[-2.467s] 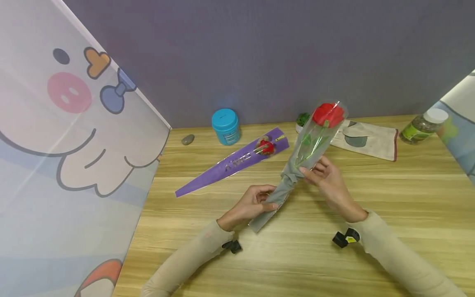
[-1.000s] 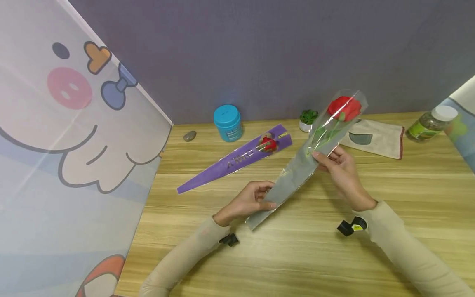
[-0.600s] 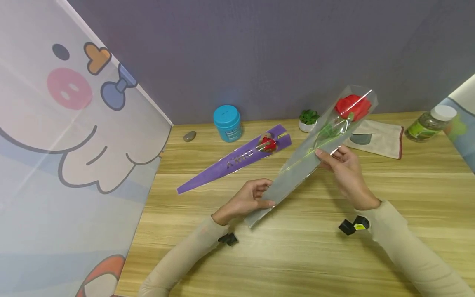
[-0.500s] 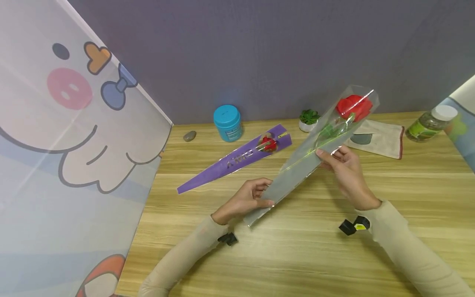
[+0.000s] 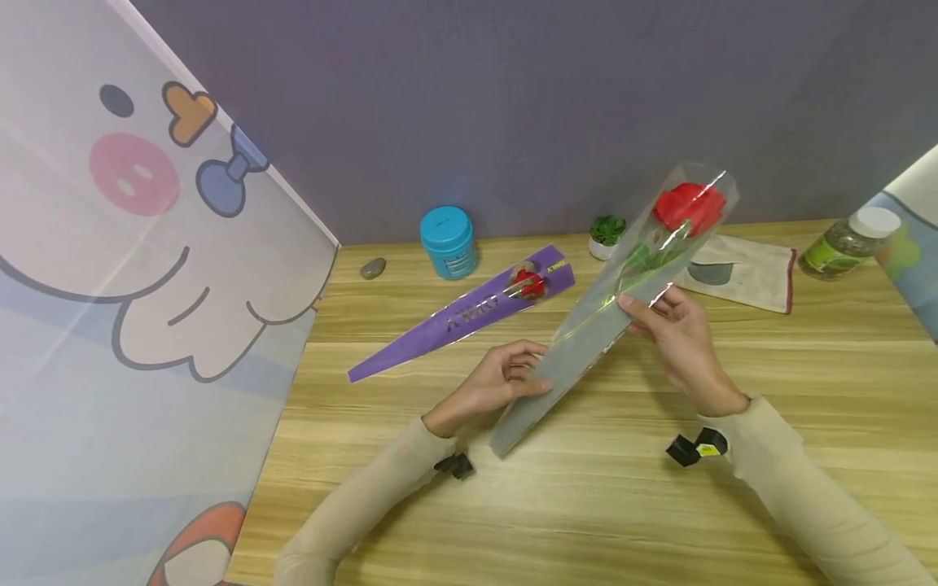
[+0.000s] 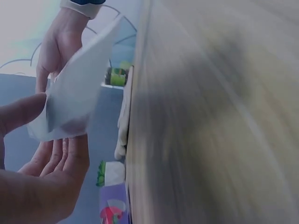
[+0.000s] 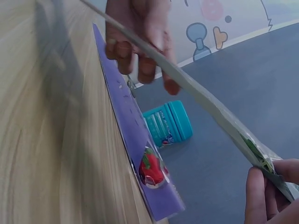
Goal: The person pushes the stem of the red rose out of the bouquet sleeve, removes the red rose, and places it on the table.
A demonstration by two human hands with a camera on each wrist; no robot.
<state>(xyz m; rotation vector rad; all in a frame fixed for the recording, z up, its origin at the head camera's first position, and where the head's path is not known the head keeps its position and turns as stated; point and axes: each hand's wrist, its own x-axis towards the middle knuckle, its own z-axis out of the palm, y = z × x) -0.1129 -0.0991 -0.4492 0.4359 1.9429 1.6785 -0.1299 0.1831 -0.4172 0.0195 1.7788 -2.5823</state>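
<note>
Above the wooden table (image 5: 586, 505), grey rose sleeve (image 5: 579, 346) (slanted) pinched between left hand (image 5: 498, 382) fingers low, right hand (image 5: 677, 334) fingers mid-length

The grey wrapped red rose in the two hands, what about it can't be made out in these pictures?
- Head view: the stem's lower part, hidden inside the grey wrapped red rose sleeve.
- Left wrist view: the bloom, cut off; only the sleeve's narrow end by the left hand shows.
- Right wrist view: the bloom, cut off at the edge beside the right hand.

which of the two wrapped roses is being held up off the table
The rose in the grey sleeve, held by both the left hand and right hand. The purple-sleeved rose lies flat.
</note>
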